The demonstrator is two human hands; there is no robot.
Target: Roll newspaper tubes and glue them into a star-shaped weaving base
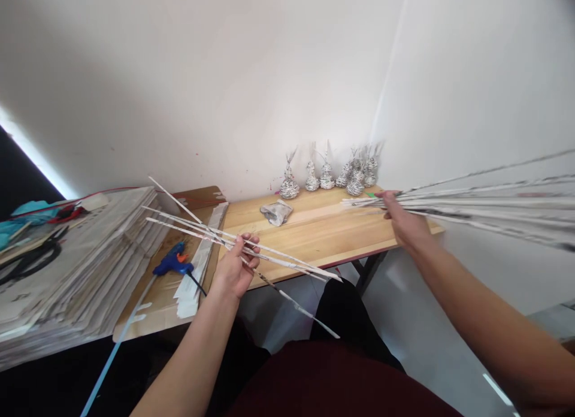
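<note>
Several thin rolled newspaper sticks (278, 259) are pinched in my left hand (240, 264), held over the front edge of the wooden table. One of them slants across the others, its lower end reaching above my lap. My right hand (399, 216) is closed round a larger bundle of rolled newspaper sticks (485, 207), which fans out past the right edge of the view. The short ends of that bundle point left over the table. A crumpled grey piece (277, 212) lies on the table between my hands; I cannot tell its material.
Several woven newspaper figures (327, 176) stand along the wall at the back of the wooden table (314, 222). At left, a blue glue gun (174, 263) and folded paper strips (197, 279) rest on cardboard. A tall newspaper stack (81, 273) carries black-handled scissors (40, 258).
</note>
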